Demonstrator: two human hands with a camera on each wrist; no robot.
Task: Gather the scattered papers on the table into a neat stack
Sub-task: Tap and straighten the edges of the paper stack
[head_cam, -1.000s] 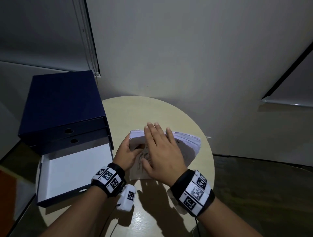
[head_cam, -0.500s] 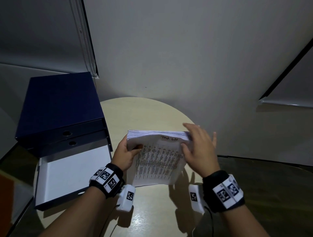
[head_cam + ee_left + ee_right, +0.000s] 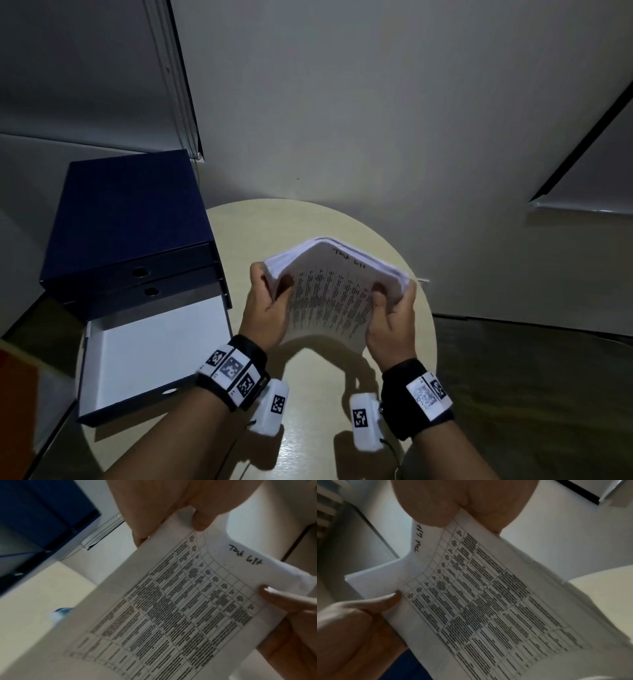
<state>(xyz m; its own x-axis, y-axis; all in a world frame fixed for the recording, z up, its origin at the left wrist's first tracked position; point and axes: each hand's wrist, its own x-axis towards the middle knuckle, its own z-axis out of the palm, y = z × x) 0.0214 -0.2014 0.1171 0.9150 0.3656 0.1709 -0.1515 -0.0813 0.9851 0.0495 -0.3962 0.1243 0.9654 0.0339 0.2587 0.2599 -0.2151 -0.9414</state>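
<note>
Head view: round beige table, perhaps laminate, against pale wall.

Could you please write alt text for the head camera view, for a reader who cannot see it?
Two hands hold a thick stack of papers bowed upward above a round pale table, the left hand gripping its left edge and the right hand its right. The top sheet shows a printed table. To the left stands a dark blue drawer box with its lowest drawer pulled open.
</note>
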